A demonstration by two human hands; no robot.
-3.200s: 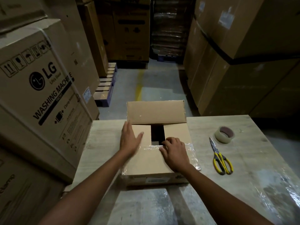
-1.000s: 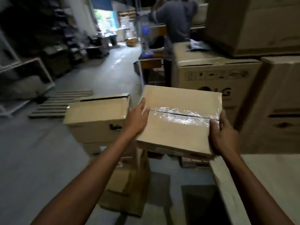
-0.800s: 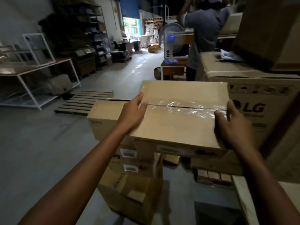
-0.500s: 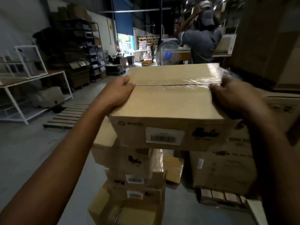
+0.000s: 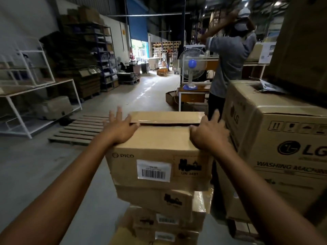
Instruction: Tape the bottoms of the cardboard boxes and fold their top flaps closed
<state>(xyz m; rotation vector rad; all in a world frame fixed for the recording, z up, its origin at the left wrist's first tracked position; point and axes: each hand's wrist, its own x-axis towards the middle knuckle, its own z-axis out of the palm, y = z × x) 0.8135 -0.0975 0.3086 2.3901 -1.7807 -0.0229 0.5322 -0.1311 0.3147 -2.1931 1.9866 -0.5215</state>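
A brown cardboard box [image 5: 159,138] with a barcode label sits on top of a stack of similar boxes [image 5: 155,200]. Its top flaps are folded shut, with a dark seam running across the top. My left hand [image 5: 120,126] presses against the box's upper left edge, fingers straight and spread. At the upper right edge rests my right hand [image 5: 208,133], thumb lying on the top and fingers straight beside the box. Neither hand curls round it.
A large LG washing machine carton [image 5: 283,138] stands close on the right. Behind the stack a person in a grey shirt [image 5: 230,59] stands by a desk fan [image 5: 192,68]. A wooden pallet [image 5: 79,129] and a white rack [image 5: 35,85] lie left; open concrete floor between.
I have carried the box from the table, turned left and set it down on the stack. My fingers, earlier gripping its sides, have straightened.
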